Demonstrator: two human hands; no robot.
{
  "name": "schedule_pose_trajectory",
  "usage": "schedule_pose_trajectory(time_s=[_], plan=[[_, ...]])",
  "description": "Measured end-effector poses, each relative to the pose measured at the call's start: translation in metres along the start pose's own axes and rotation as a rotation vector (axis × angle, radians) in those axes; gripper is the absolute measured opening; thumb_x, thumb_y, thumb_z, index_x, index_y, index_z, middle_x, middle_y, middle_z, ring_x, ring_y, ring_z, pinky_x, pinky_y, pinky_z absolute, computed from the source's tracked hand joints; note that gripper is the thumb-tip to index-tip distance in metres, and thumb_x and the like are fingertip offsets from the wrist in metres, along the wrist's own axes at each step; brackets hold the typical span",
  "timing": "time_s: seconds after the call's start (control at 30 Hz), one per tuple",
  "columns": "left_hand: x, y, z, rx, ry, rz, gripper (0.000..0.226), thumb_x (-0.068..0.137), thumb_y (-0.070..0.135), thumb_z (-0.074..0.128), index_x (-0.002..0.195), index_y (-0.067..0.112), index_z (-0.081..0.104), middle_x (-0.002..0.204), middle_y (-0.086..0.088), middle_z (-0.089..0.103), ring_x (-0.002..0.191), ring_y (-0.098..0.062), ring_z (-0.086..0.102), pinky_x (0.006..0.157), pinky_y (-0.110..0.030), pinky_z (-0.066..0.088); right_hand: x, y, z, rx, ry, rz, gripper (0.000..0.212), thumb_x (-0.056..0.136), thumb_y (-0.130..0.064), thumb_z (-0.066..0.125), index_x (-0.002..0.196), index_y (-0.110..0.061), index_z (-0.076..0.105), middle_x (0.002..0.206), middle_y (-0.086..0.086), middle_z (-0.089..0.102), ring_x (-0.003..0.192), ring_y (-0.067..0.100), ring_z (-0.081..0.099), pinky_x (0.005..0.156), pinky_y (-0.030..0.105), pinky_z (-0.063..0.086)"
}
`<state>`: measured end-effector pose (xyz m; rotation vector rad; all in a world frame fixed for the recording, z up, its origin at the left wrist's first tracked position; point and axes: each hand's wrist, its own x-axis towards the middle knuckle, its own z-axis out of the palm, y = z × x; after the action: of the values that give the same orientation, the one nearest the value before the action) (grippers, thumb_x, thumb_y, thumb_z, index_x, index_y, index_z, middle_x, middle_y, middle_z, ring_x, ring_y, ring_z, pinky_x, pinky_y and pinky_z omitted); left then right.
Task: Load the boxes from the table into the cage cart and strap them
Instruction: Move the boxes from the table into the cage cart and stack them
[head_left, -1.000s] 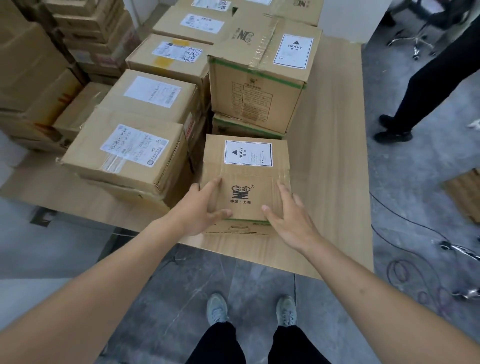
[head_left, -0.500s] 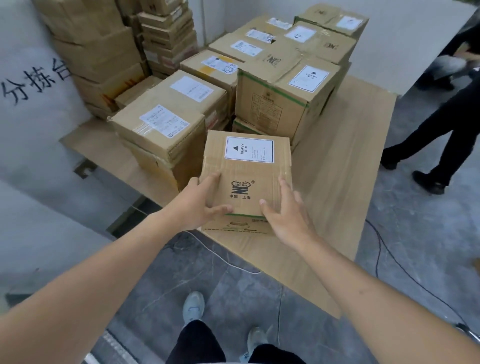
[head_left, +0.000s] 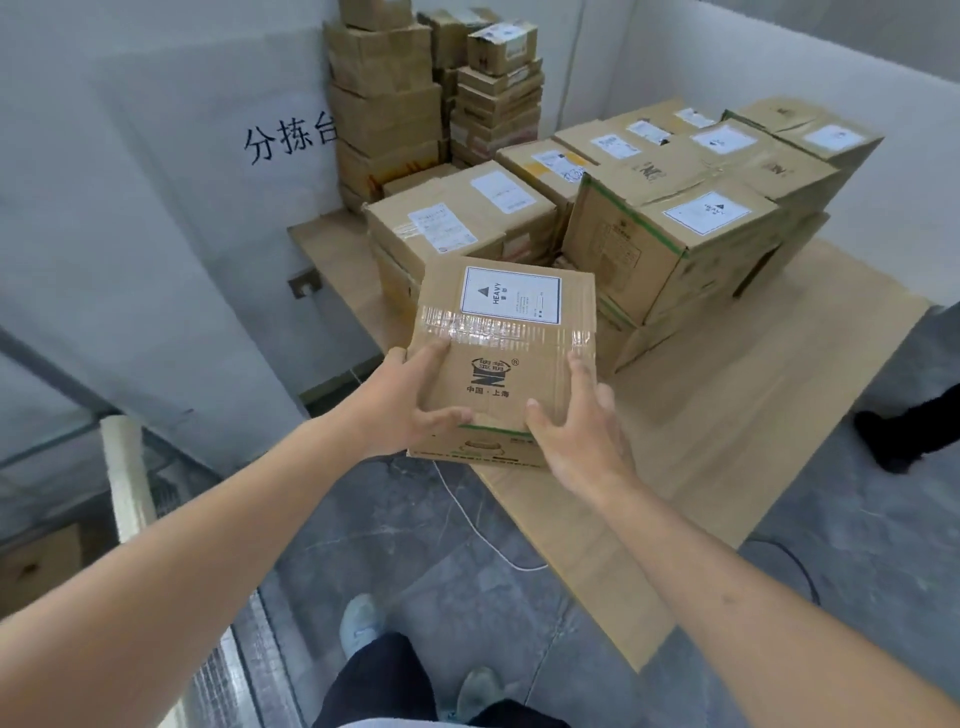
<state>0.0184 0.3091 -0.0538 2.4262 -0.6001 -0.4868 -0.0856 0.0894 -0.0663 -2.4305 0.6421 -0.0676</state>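
- The left hand (head_left: 410, 402) is gripping the left side of the box (head_left: 501, 358), thumb lying across the top face, fingers hidden beneath.
- The right hand (head_left: 579, 426) is gripping the near right corner, fingers spreading over the top; its palm side is hidden.
- The box, bearing a "HEAVY" label (head_left: 510, 292), is sitting at the near edge of the tabletop (head_left: 727, 415); whether it is touching it cannot be told.
- Stacked boxes (head_left: 670, 234) are standing behind.
- A mesh panel (head_left: 234, 675) is being cut off at lower left.
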Motion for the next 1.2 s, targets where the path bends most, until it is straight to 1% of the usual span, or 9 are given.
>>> schedule_pose_trajectory(time_s=[0.07,0.13,0.23,0.43,0.67,0.87,1.0,1.07,1.2], plan=[[-0.015,-0.011,0.0,-0.002,0.012,-0.03,0.098,0.088,0.062,0.07,0.162,0.044,0.009,0.136,-0.001,0.04,0.113,-0.017,0.049,0.089,-0.025,0.044,-0.007,-0.006,0.009,-0.005,-0.024,-0.035,0.074,0.095,-0.061,0.052,0.156,-0.045,0.014,0.118,-0.004,0.04,0.112,0.026,0.057,0.09,0.042,0.05],[-0.03,-0.026,0.0,-0.022,0.021,-0.065,0.098,0.087,0.062,0.071,0.16,0.045,0.009,0.133,0.001,0.04,0.112,-0.016,0.05,0.086,-0.024,0.044,-0.014,-0.014,0.02,-0.008,-0.043,-0.065,0.072,0.094,-0.06,0.053,0.154,-0.046,0.016,0.117,-0.004,0.043,0.107,0.025,0.058,0.086,0.043,0.053],[-0.052,-0.05,-0.002,-0.053,0.054,-0.115,0.101,0.085,0.062,0.075,0.16,0.043,0.01,0.129,0.003,0.041,0.111,-0.015,0.052,0.084,-0.024,0.045,-0.024,-0.026,0.043,-0.012,-0.084,-0.098,0.071,0.094,-0.059,0.054,0.153,-0.045,0.018,0.122,0.0,0.048,0.103,0.024,0.06,0.083,0.041,0.054],[-0.09,-0.112,-0.006,-0.084,0.078,-0.235,0.107,0.08,0.065,0.078,0.16,0.043,0.01,0.126,0.001,0.043,0.108,-0.018,0.054,0.085,-0.027,0.048,-0.04,-0.056,0.098,-0.052,-0.208,-0.171,0.076,0.094,-0.06,0.053,0.156,-0.04,0.015,0.14,0.002,0.047,0.113,0.024,0.059,0.09,0.047,0.056],[-0.131,-0.187,-0.026,-0.176,0.145,-0.352,0.11,0.078,0.064,0.081,0.159,0.044,0.01,0.133,-0.001,0.043,0.112,-0.02,0.054,0.082,-0.026,0.049,-0.046,-0.116,0.161,-0.14,-0.33,-0.235,0.081,0.095,-0.062,0.052,0.159,-0.039,0.008,0.149,0.003,0.041,0.119,0.026,0.056,0.09,0.044,0.053],[-0.158,-0.24,-0.056,-0.18,0.226,-0.423,0.111,0.078,0.067,0.078,0.16,0.04,0.008,0.14,-0.004,0.044,0.113,-0.021,0.054,0.087,-0.031,0.048,-0.044,-0.178,0.204,-0.193,-0.377,-0.319,0.082,0.097,-0.06,0.051,0.16,-0.04,0.002,0.147,0.004,0.037,0.113,0.026,0.058,0.086,0.042,0.053],[-0.177,-0.27,-0.08,-0.224,0.28,-0.5,0.112,0.08,0.064,0.078,0.162,0.039,0.006,0.15,-0.004,0.04,0.128,-0.025,0.051,0.1,-0.039,0.051,-0.042,-0.223,0.234,-0.204,-0.403,-0.403,0.083,0.097,-0.06,0.053,0.16,-0.04,0.003,0.146,0.002,0.037,0.106,0.021,0.058,0.079,0.039,0.054],[-0.185,-0.284,-0.09,-0.249,0.31,-0.541,0.113,0.08,0.063,0.078,0.162,0.038,0.005,0.156,-0.005,0.036,0.135,-0.025,0.047,0.105,-0.041,0.048,-0.038,-0.243,0.25,-0.204,-0.425,-0.439,0.084,0.097,-0.06,0.054,0.161,-0.039,0.004,0.147,0.002,0.037,0.108,0.021,0.058,0.079,0.038,0.052],[-0.197,-0.311,-0.105,-0.288,0.37,-0.627,0.114,0.081,0.061,0.078,0.164,0.035,0.004,0.157,-0.006,0.034,0.137,-0.025,0.045,0.112,-0.044,0.044,-0.027,-0.28,0.282,-0.229,-0.487,-0.532,0.084,0.097,-0.06,0.054,0.162,-0.039,0.004,0.148,0.002,0.037,0.115,0.023,0.057,0.08,0.036,0.047]])
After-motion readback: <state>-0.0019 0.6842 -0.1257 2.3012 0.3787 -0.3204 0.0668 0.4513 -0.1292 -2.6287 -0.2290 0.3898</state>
